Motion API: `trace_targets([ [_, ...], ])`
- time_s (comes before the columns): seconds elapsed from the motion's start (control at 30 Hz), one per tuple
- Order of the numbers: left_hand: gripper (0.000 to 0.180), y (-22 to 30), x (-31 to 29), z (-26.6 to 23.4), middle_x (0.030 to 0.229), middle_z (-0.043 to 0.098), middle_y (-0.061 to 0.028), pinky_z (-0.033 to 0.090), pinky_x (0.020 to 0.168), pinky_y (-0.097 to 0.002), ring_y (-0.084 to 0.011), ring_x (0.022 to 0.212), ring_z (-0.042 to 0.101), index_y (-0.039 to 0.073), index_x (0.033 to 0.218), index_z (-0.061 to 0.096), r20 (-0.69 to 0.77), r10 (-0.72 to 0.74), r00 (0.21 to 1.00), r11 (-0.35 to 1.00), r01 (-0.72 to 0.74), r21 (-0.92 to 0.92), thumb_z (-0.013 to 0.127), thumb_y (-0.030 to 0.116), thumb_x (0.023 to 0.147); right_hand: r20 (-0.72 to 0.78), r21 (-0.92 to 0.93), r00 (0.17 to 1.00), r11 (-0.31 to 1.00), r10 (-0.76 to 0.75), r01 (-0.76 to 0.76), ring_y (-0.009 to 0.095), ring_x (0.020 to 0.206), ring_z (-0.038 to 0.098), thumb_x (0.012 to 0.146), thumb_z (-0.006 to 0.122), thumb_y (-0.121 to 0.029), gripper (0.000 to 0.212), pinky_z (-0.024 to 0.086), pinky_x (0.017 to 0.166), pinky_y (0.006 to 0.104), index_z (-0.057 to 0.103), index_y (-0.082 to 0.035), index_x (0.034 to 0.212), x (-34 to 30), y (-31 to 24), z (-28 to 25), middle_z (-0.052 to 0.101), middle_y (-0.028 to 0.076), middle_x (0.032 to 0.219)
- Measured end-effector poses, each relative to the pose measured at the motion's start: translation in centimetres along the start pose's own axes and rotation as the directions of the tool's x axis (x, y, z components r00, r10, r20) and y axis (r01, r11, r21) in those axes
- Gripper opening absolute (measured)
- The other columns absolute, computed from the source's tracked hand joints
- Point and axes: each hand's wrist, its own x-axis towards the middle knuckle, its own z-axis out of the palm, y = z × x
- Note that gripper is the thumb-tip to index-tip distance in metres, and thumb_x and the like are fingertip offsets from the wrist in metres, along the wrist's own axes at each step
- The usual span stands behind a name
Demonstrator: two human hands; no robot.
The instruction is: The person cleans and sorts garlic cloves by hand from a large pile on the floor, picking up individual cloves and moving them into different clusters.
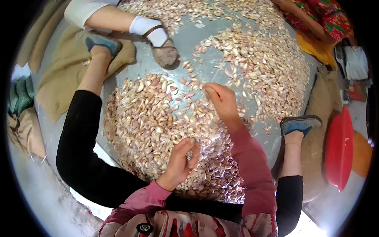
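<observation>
A smooth grey surface (203, 39), bent by the lens, lies under everything in the middle of the view. On it spreads a broad near heap of loose, unpeeled garlic cloves (152, 118), cream with purplish tints, between the person's legs and in front of the body. A second heap of the same cloves (272, 75) lies farther off to the right, and more are scattered along the far edge.

The person's legs, in black trousers (81, 130), flank the near heap. To the left, a tan woven burlap sack (59, 81) lies flat, with one blue shoe (106, 42) resting on its folded part; to the right, a long brown burlap sack (321, 96) lies near the other blue shoe. Beyond that sack's lower part, an oval red plastic basin (340, 150) stands tilted, nearly on edge.

At the upper left, another person's foot, in a white sock and brown shoe (164, 55), is set down past the near heap. At the upper right, part of a person in a red floral garment (337, 17) shows beside the second heap.

The right hand (222, 102) reaches over the far side of the near heap, thumb and fingers drawn together at the tips; the left hand (182, 160) is over its nearer part, fingers loosely curled, the thumb close to them. Whether either hand grips a clove cannot be told.
</observation>
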Motion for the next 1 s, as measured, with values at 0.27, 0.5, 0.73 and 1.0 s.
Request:
trace_targets([
  [0.27,0.016,-0.3,-0.6,0.9,0.068,0.052,-0.0010,0.027,0.044,-0.0230,-0.0083,0.049,0.039,0.010,0.090,0.057,0.032,-0.093,0.995,0.995,0.091,0.051,0.059,0.024,0.096,-0.166,-0.792,0.862,0.586,-0.479,0.173,0.033,0.100,0.057,0.086,0.062,-0.010,0.019,0.045,0.086,0.0399,0.068,-0.006,0.103,2.9,0.8,-5.6,0.063,0.015,0.107],
  [0.5,0.018,-0.8,-0.7,0.9,0.069,0.054,0.0004,0.025,0.043,-0.0226,-0.0080,0.050,0.042,0.012,0.086,0.057,-0.064,-0.085,0.994,0.995,0.088,0.039,0.060,0.027,0.096,-0.084,-0.517,0.935,0.817,-0.346,0.256,0.035,0.074,0.060,0.087,0.063,-0.010,0.013,0.049,0.068,0.0422,0.068,-0.007,0.098,1.0,2.4,-2.6,0.062,0.016,0.085],
  [0.73,0.019,-1.3,-1.2,0.4,0.068,0.054,0.0009,0.025,0.044,-0.0211,-0.0076,0.050,0.042,0.013,0.087,0.057,-0.081,-0.052,0.995,0.998,0.053,0.015,0.056,0.028,0.098,0.217,-0.440,0.811,0.687,-0.543,0.578,0.028,0.106,0.055,0.078,0.058,-0.002,0.028,0.045,0.091,0.0394,0.069,-0.008,0.104,0.0,-3.5,8.2,0.062,0.007,0.106],
  [1.0,0.020,0.8,-2.1,-0.6,0.068,0.053,-0.0026,0.026,0.040,-0.0225,-0.0094,0.046,0.038,0.008,0.092,0.055,-0.088,0.121,0.989,0.984,-0.131,-0.123,0.047,0.024,0.102,0.319,-0.462,0.740,0.584,-0.593,0.667,0.026,0.097,0.056,0.076,0.062,-0.002,0.027,0.042,0.089,0.0394,0.069,-0.011,0.100,3.3,-5.4,14.6,0.063,0.005,0.093],
])
